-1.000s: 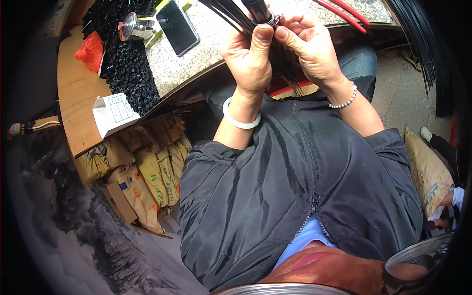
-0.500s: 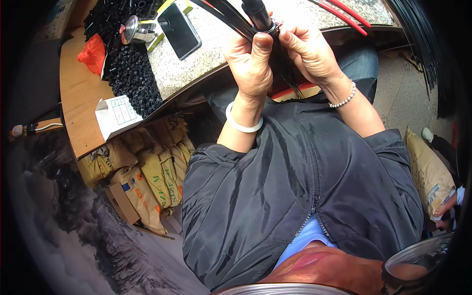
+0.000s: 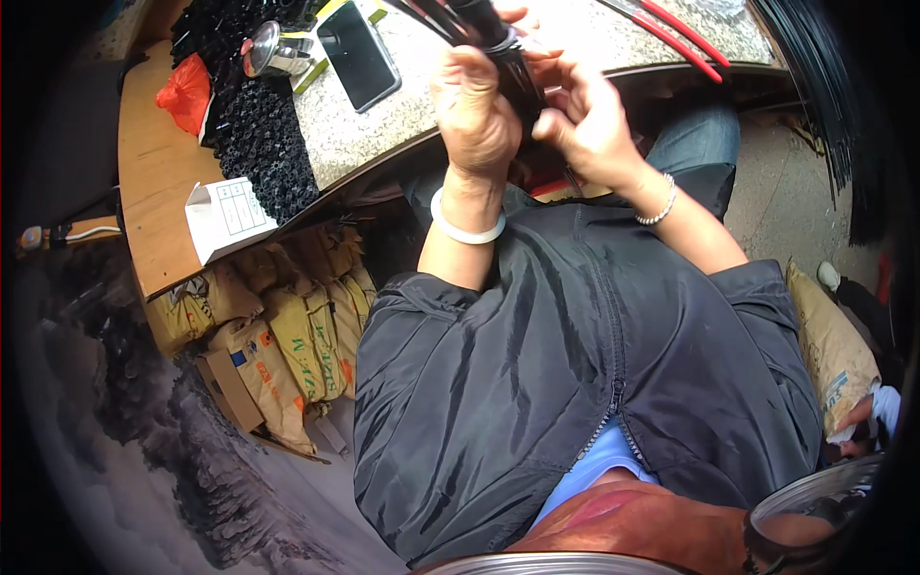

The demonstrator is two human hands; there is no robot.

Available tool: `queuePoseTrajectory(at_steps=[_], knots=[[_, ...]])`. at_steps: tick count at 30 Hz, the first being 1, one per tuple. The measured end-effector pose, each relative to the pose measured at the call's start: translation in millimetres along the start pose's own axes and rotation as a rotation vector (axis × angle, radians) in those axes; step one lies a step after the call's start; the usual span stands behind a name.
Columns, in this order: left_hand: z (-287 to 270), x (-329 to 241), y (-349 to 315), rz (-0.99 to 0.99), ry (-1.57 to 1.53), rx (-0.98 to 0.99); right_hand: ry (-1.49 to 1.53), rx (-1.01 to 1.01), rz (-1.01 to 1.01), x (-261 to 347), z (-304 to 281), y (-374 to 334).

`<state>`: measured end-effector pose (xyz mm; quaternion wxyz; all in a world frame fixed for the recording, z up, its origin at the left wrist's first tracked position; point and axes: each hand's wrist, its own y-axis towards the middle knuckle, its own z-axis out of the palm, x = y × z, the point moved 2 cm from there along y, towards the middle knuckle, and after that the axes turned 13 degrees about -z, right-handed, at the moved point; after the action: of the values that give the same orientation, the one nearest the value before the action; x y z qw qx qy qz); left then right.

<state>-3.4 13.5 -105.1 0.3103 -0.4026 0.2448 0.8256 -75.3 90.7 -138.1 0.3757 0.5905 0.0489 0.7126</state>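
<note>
A bundle of thin black rods around a thick black tube [image 3: 516,69], much like an umbrella frame, slants across the near edge of the speckled worktop. My left hand [image 3: 476,120] is closed around it, thumb on top. On its right side, my right hand [image 3: 592,120] has curled fingers against the rods, with the thumb lower down. Both palms hide part of the bundle, and its upper end runs out of view. Some rod tips show below the right hand.
On the speckled worktop [image 3: 345,139] lie a phone [image 3: 358,57] and red-handled pliers [image 3: 676,38]. Left are small black parts [image 3: 264,158], a metal pot [image 3: 278,50], a red bag [image 3: 185,94] and a white box [image 3: 228,218]. Long black rods [image 3: 815,86] hang right; sacks [image 3: 302,335] stand below.
My right hand has shifted down along the bundle, its thumb leaving the collar at the top. My left hand has moved slightly left, and the bundle has tilted.
</note>
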Motion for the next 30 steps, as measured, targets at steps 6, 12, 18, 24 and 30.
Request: queuePoseTrajectory(at_steps=[6, 12, 18, 24, 30], knots=[[5.0, -8.5, 10.3, -0.031, -0.109, 0.273, -0.352, 0.247, 0.02, -21.6, -7.2, -25.6], [16.8, -20.3, -3.0, -0.019, 0.383, 0.032, -0.453, 0.352, -0.093, -8.4, -11.3, -15.4], [22.5, -16.2, -6.4, 0.098, 0.422, -0.1, -0.567, 0.007, -0.561, 64.6, -0.6, 38.8], [21.8, -7.9, -9.4, 0.328, 0.573, -0.019, -0.924, 0.284, -0.626, 86.3, 1.5, 45.8], [20.5, -10.4, -9.4, 0.257, 0.578, -0.05, -0.891, 0.252, -0.595, 88.2, 7.0, 40.3]])
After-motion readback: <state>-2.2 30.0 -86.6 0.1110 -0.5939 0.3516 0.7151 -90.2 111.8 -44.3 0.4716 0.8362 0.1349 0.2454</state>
